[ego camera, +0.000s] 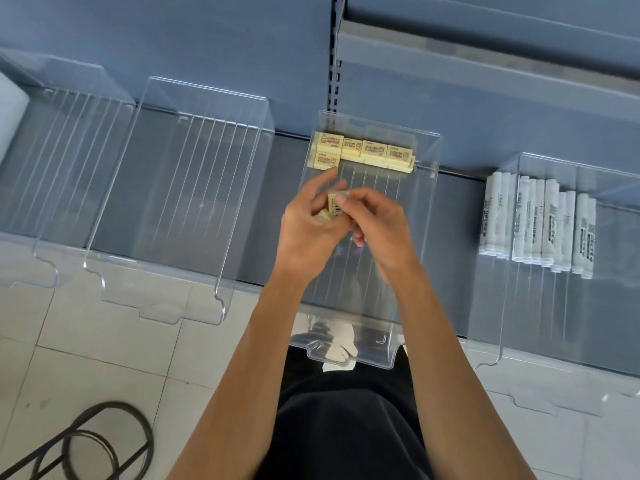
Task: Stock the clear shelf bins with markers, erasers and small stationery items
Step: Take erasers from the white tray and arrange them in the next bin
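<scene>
The grey shelf [277,209] runs across in front of me, carrying four clear bins side by side; the two left bins [173,202] hold nothing that I can see; the right bin [554,323] holds a row of white markers [536,223] lying side by side; the middle bin [381,271] has a row of yellow erasers [363,150] packed against its back wall; both my hands hover over this middle bin, touching each other; my left hand [308,230] cups a second eraser [323,216] in its curled fingers, the forefinger raised; my right hand [381,223] pinches a wrapped eraser [336,202] between thumb and forefinger, just above my left palm, its barcode facing me.
</scene>
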